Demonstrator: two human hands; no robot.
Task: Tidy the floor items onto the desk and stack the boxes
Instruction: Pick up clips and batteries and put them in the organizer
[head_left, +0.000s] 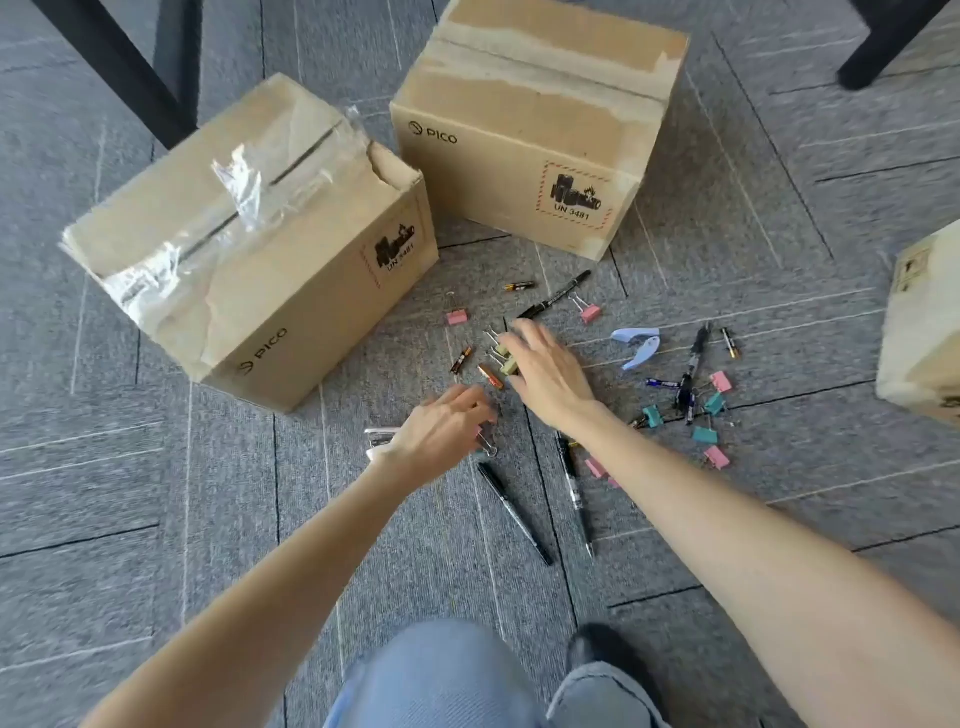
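Two taped cardboard boxes, the left box (249, 244) and the far box (530, 124), stand on the grey carpet. A third box (924, 332) shows at the right edge. Small items lie scattered between them. My right hand (545, 369) is spread flat over beige binder clips (506, 358), touching them. Beside them lie an orange battery (491, 376) and a dark battery (464, 359). My left hand (441, 426) is curled over a pink binder clip (483, 441), whose wire handle sticks out below. A white stapler (378, 439) lies under that wrist.
Also on the carpet: a black marker (556, 296), two pens (514, 512), a blue staple remover (636, 345), and several pink and teal clips (705, 435) and batteries (665, 383) to the right. Black desk legs (119, 67) stand at the top left and top right. My knee (431, 675) is below.
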